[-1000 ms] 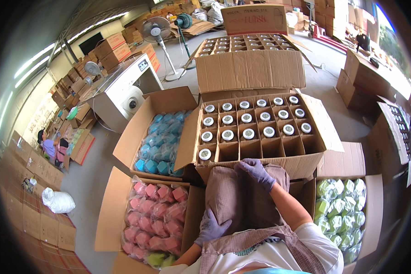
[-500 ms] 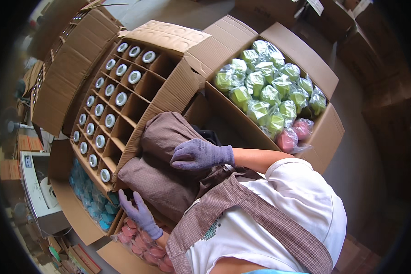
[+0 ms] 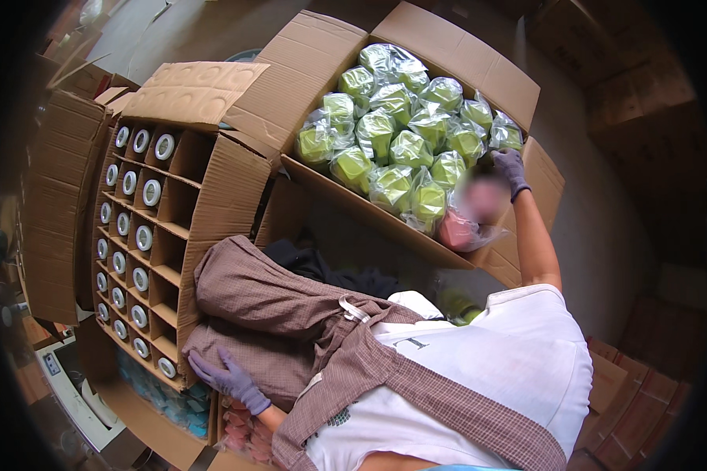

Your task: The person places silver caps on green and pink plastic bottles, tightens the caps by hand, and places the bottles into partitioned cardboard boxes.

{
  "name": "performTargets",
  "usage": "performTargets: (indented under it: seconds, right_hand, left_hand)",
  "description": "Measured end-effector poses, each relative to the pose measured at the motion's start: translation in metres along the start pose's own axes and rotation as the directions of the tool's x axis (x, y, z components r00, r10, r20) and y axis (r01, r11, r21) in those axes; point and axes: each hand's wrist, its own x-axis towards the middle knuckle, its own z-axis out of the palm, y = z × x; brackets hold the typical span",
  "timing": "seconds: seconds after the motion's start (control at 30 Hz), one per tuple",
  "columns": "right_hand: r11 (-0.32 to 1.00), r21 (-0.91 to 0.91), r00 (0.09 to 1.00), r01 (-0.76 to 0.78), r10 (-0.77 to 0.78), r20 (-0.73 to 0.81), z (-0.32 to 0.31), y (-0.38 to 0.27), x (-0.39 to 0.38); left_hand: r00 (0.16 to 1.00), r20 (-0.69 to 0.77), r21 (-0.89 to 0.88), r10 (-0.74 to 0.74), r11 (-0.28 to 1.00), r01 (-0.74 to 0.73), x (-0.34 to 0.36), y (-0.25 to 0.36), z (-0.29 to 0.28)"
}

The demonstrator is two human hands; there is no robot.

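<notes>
My right hand [image 3: 510,170], in a purple glove, reaches into the right end of a carton [image 3: 363,195] of bagged lime-green items [image 3: 408,147]. Its fingers curl down beside a green bagged item [image 3: 504,135]; what they grip is hidden. Bagged pink items [image 3: 456,231], partly blurred, lie just below it. My left hand [image 3: 228,377], gloved too, lies with fingers apart on the brown checked cloth over my knee [image 3: 255,363], near the front edge of a divided carton [image 3: 182,293] whose cells hold several white-capped containers [image 3: 152,191] and some vacant cells.
At the lower left are cartons of blue bagged items [image 3: 165,400] and pink bagged items [image 3: 242,432], and a white machine [image 3: 71,385]. Another tall carton [image 3: 59,204] stands beyond the divided one. Stacked brown boxes [image 3: 617,125] line the right side.
My view has swung round to the right. My right hand has moved from my lap out into the green carton. My left hand has lowered onto the cloth at my knee.
</notes>
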Motion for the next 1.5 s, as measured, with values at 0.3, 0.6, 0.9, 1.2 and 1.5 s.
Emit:
performTargets:
  seconds: [0.3,0.6,0.9,1.2,1.5]
  right_hand:
    - [0.858,0.18,0.875,-0.48,0.453,0.171,0.09,0.132,0.109]
    - [0.794,0.301,0.849,-0.528,0.501,0.169,0.158,0.178,0.122]
    - [0.75,-0.592,0.952,0.294,-0.285,0.113,0.12,0.249,0.191]
    - [0.647,0.433,0.764,0.628,-0.618,-0.184,-0.101,-0.122,-0.119]
    - [0.424,0.789,-0.005,-0.444,-0.882,0.471,0.004,-0.371,-0.362]
  left_hand:
    - [0.994,0.067,0.015,-0.087,0.996,0.086,0.005,0.0,-0.002]
    - [0.989,0.09,0.116,-0.116,0.988,0.105,0.014,0.002,-0.01]
    - [0.977,0.11,0.009,-0.182,0.983,0.183,-0.011,-0.017,0.025]
    - [0.999,-0.028,-0.384,-0.02,0.923,0.008,0.042,0.056,-0.05]
    - [0.923,0.357,-0.929,-0.145,0.048,0.367,0.092,0.02,0.008]
